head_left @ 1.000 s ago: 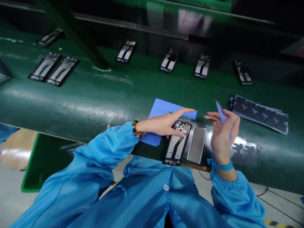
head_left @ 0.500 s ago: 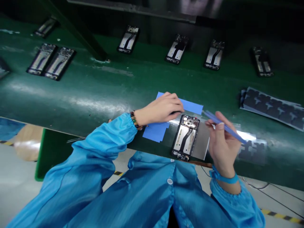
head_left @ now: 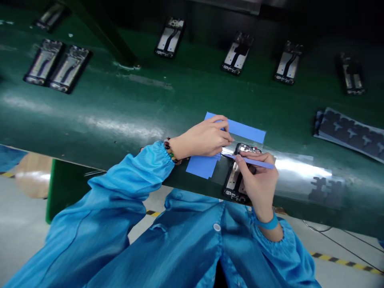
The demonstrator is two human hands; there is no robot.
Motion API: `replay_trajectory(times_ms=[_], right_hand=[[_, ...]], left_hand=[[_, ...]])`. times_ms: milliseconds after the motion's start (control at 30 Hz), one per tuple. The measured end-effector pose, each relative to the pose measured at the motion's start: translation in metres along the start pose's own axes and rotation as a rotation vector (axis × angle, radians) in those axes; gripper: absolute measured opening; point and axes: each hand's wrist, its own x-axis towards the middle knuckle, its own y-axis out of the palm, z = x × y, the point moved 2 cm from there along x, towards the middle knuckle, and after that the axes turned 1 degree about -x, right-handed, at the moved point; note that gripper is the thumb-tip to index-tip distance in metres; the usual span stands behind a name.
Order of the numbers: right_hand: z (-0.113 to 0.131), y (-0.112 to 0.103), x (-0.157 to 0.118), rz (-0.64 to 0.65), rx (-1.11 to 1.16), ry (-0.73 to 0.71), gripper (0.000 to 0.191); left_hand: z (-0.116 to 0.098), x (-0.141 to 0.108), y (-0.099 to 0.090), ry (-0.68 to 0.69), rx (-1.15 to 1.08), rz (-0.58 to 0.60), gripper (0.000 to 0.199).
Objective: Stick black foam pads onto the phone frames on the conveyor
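My right hand (head_left: 259, 182) is closed on blue tweezers (head_left: 258, 163), whose tip points left toward my left hand. Under it lies an opened phone (head_left: 232, 180) near the table's front edge, partly hidden by the hand. My left hand (head_left: 207, 137) rests with bent fingers over blue sheets, left of the phone's top end; whatever its fingertips hold, if anything, is too small to tell. One blue strip (head_left: 247, 131) extends behind the phone, and a blue piece (head_left: 201, 166) lies below the left wrist.
Several opened phones, among them one (head_left: 170, 38), lie along the back of the green table (head_left: 105, 104). Dark die-cut sheets (head_left: 351, 132) are stacked at the right. A clear film with black pieces (head_left: 325, 190) lies nearer. A post (head_left: 102, 36) stands at the back left.
My right hand has moved left with the tweezers, from beside the phone to over it. The grey plate beside the phone is no longer visible. The view has shifted slightly.
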Motion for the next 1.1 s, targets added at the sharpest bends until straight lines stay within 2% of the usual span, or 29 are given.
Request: replay_trajectory(times_ms=[100, 233, 333, 500, 800, 933, 1000, 1100], right_hand=[[-0.002, -0.013, 0.003, -0.026, 0.058, 0.008, 0.041], [-0.016, -0.049, 0.011, -0.242, 0.093, 0.011, 0.045], [-0.028, -0.065, 0.015, -0.289, 0.074, 0.043, 0.049], [-0.033, -0.062, 0.016, -0.241, 0.041, 0.032, 0.048], [-0.035, -0.059, 0.017, -0.188, 0.06, 0.016, 0.046], [-0.034, -0.058, 0.016, -0.189, 0.057, 0.003, 0.044], [-0.031, -0.061, 0.015, -0.209, 0.07, -0.009, 0.044], [-0.026, -0.078, 0.014, -0.309, 0.11, -0.057, 0.043]], left_hand=[[0.0, -0.001, 0.0, 0.003, 0.014, -0.021, 0.021], [-0.01, 0.003, 0.002, -0.058, 0.006, -0.1, 0.024], [-0.024, 0.01, 0.008, -0.031, -0.048, -0.156, 0.025], [-0.037, 0.019, 0.021, 0.003, -0.112, -0.17, 0.022], [-0.035, 0.02, 0.029, -0.01, -0.137, -0.134, 0.025], [-0.037, 0.02, 0.028, 0.018, -0.086, -0.159, 0.022], [-0.038, 0.021, 0.027, 0.031, -0.053, -0.175, 0.021], [-0.041, 0.021, 0.025, 0.046, -0.014, -0.164, 0.02]])
